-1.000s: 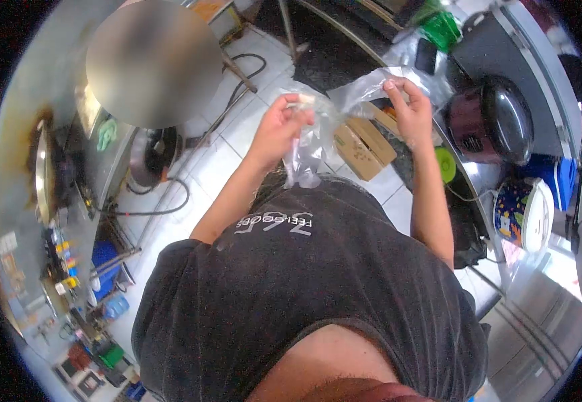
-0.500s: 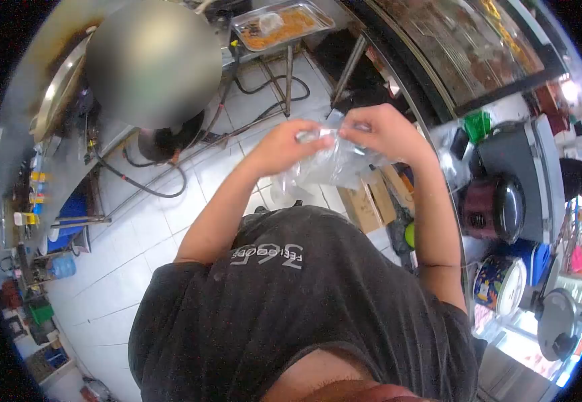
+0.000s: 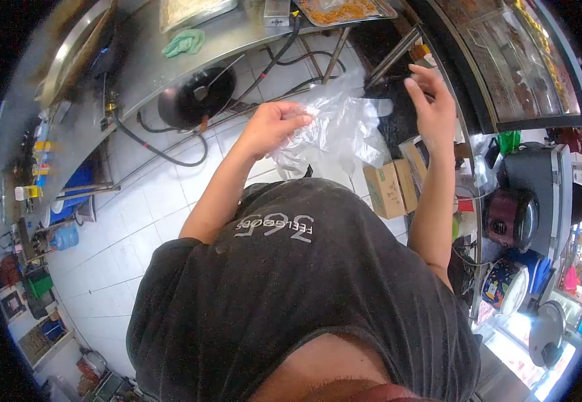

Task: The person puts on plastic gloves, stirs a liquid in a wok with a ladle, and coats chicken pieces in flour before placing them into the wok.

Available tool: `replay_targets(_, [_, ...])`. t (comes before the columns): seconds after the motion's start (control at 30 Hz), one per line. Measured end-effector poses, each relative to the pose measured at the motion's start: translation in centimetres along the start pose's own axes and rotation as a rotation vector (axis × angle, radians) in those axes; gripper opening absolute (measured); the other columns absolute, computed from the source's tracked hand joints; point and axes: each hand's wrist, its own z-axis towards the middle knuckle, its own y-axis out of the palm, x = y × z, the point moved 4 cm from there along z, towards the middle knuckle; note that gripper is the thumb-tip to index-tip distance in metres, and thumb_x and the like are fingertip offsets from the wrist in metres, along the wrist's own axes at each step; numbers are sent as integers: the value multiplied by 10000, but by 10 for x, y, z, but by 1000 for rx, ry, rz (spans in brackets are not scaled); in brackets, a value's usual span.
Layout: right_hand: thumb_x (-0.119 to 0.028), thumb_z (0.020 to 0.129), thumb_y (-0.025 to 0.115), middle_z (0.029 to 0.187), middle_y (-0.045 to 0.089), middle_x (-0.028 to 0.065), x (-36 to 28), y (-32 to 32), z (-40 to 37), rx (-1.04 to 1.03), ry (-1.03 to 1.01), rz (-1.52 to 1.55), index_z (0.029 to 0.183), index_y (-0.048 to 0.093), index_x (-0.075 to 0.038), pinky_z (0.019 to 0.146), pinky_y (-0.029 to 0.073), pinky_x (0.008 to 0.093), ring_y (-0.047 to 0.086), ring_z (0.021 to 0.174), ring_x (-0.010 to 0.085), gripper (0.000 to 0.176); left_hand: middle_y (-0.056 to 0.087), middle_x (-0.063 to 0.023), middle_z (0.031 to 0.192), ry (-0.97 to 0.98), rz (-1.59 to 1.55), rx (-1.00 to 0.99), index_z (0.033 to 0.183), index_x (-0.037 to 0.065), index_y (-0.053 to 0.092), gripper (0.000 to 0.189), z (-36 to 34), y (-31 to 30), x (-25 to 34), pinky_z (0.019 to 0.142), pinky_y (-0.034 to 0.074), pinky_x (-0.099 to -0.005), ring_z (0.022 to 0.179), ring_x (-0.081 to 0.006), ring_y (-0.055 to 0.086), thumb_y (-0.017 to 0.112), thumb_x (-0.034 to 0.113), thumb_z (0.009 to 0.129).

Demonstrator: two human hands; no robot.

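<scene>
Head: one glove (image 3: 344,127) in left hand (image 3: 274,127)

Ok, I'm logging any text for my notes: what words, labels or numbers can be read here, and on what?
"365" and "FEELGOODS": on the dark shirt, upside down in this view.
cardboard boxes: green print, too small to read.
clear plastic in the left hand: no print seen.

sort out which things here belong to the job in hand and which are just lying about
In hand: clear plastic, pinched in the left hand; right hand open beside it.
Lying about: boxes, green cloth, rice cooker, food tray, hose.
</scene>
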Motion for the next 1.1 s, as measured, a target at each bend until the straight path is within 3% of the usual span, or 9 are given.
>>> replay_targets(0.03, [-165, 926, 726, 899, 684, 1, -6, 1, -8, 45, -1, 23, 1177, 705, -58, 768, 482, 247, 625, 837, 93, 274, 660, 40, 783, 15, -42, 17, 981, 50, 705, 203, -1, -5, 0, 595, 398, -216, 652, -33, 517, 814, 169, 857])
replay_targets(0.17, [-157, 907, 750, 795, 623, -40, 7, 48, -41, -273, 183, 348, 1117, 720, -75, 628, 422, 202, 534, 688, 43, 228, 656, 39, 808, 65, -50, 102, 1105, 63, 620, 365, 2, -14, 4, 607, 403, -207, 664, -32, 524, 841, 107, 818])
replay_targets(0.33, [-124, 883, 783, 830, 644, 24, 3, 130, -68, -340, 378, 624, 933, 535, -68, 655, 511, 252, 611, 738, 86, 259, 548, 81, 735, 157, -218, 33, 1109, 96, 548, 486, 11, 5, 3, 598, 361, -200, 657, -27, 500, 887, 86, 761])
replay_targets(0.47, [-92, 871, 789, 820, 640, 37, 24, 133, -61, -390, 414, 813, 849, 436, -105, 658, 515, 262, 617, 743, 108, 354, 474, 88, 730, 189, -30, -33, 1070, 100, 534, 450, 11, 19, 8, 573, 338, -205, 637, -26, 435, 869, 59, 772])
replay_targets(0.63, [-59, 885, 755, 811, 623, 21, 50, 95, -49, -368, 279, 634, 881, 541, -58, 668, 497, 261, 589, 730, 95, 214, 432, 89, 719, 33, -170, 135, 1092, 109, 539, 454, 15, 29, 6, 548, 342, -233, 612, -36, 401, 857, 57, 772])
replay_targets(0.7, [-49, 902, 713, 815, 599, 33, 53, 80, -44, -382, 128, 444, 945, 638, -48, 678, 488, 277, 580, 732, 120, 87, 510, 63, 710, 185, 11, 253, 1089, 80, 600, 395, 24, 24, 0, 556, 378, -245, 606, -53, 457, 855, 113, 789])
replay_targets(0.83, [-33, 909, 625, 853, 542, 89, 43, 58, -43, -416, -137, 19, 1108, 762, -146, 714, 483, 330, 580, 774, 219, 267, 692, -40, 762, 231, 526, 414, 1040, 4, 712, 322, 27, 36, 11, 605, 455, -254, 662, -86, 594, 821, 236, 845])
replay_targets(0.93, [-34, 894, 609, 882, 539, 119, 51, 54, -41, -405, -117, -121, 1135, 773, -170, 742, 495, 367, 589, 822, 275, 321, 757, -118, 867, 249, 605, 489, 980, -18, 747, 331, 31, 55, 19, 647, 494, -279, 710, -118, 653, 789, 293, 874])
replay_targets(1.1, [-51, 883, 618, 894, 561, 123, 80, 45, -35, -349, -168, -286, 1126, 770, -149, 760, 510, 404, 598, 834, 301, 303, 747, -138, 849, 96, 425, 366, 1001, -10, 742, 330, 31, 90, 39, 610, 488, -299, 674, -147, 641, 795, 287, 868])
